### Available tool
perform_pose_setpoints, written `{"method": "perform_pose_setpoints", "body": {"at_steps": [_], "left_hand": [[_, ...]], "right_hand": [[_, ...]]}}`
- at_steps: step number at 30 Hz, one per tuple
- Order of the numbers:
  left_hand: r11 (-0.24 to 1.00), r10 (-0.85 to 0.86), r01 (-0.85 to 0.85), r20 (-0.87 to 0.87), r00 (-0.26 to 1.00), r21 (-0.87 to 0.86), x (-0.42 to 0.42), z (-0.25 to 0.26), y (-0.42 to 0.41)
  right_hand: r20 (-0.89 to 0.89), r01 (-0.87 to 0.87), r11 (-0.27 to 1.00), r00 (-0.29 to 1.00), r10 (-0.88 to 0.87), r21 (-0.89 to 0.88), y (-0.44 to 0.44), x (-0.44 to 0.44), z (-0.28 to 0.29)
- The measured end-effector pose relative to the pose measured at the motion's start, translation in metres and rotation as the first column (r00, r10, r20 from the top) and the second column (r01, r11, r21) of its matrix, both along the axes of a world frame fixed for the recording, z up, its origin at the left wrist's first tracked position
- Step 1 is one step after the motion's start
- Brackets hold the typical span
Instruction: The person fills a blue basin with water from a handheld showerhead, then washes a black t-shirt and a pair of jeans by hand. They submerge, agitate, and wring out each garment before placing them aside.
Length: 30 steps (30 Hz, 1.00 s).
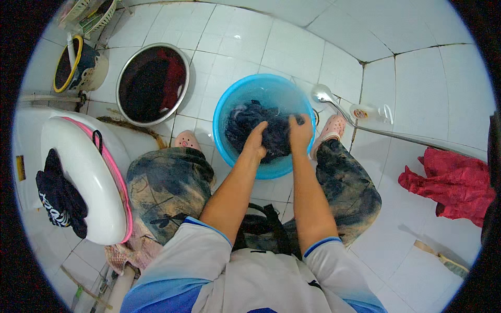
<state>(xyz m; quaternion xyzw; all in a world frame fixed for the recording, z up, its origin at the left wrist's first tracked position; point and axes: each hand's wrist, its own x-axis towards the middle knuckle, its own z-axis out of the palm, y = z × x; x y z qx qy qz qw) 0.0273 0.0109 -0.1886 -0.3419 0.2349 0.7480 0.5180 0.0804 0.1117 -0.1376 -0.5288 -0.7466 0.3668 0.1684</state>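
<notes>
A blue plastic basin (224,84) stands on the tiled floor between my feet. Dark wet cloth (276,139) lies bunched in its water, which looks cloudy. My left hand (255,141) grips the near left part of the cloth, thumb on top and the other fingers mostly hidden. On the right side of the basin, my right hand (300,131) holds another part of that cloth, close to the rim. The two hands are a short distance apart, with cloth stretched between them.
At the left, a metal basin (187,92) holds dark liquid and dark red cloth. Behind it stands a yellow-rimmed bucket (98,72). Black cloth (58,195) drapes over a white toilet (105,207). A shower head (321,94), a clear bottle (372,113) and red cloth (454,184) are at right.
</notes>
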Motion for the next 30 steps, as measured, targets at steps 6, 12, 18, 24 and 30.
{"method": "perform_pose_setpoints", "body": {"at_steps": [6,12,18,24,30], "left_hand": [[0.826,-0.099,0.012,0.124,0.987,0.564,-0.034,-0.007,-0.039],[0.953,-0.291,0.195,-0.534,0.793,-0.230,-0.019,0.067,-0.003],[0.386,-0.825,0.268,-0.460,-0.327,-0.883,-0.024,0.082,-0.002],[0.832,-0.508,0.552,-0.478,0.717,-0.055,0.022,0.007,-0.026],[0.988,-0.055,0.059,-0.030,0.998,0.146,-0.007,0.034,-0.030]], "right_hand": [[-0.049,-0.380,0.901,0.916,0.398,0.211,-0.085,0.001,0.052],[0.004,-0.019,1.000,1.000,0.019,-0.015,0.019,0.036,-0.054],[-0.399,-0.229,0.495,0.876,-0.270,-0.838,0.015,0.017,0.056],[-0.146,-0.396,0.899,0.916,0.373,-0.188,-0.001,0.015,0.011],[0.098,-0.558,0.828,0.822,0.561,-0.060,-0.099,0.040,0.072]]}}
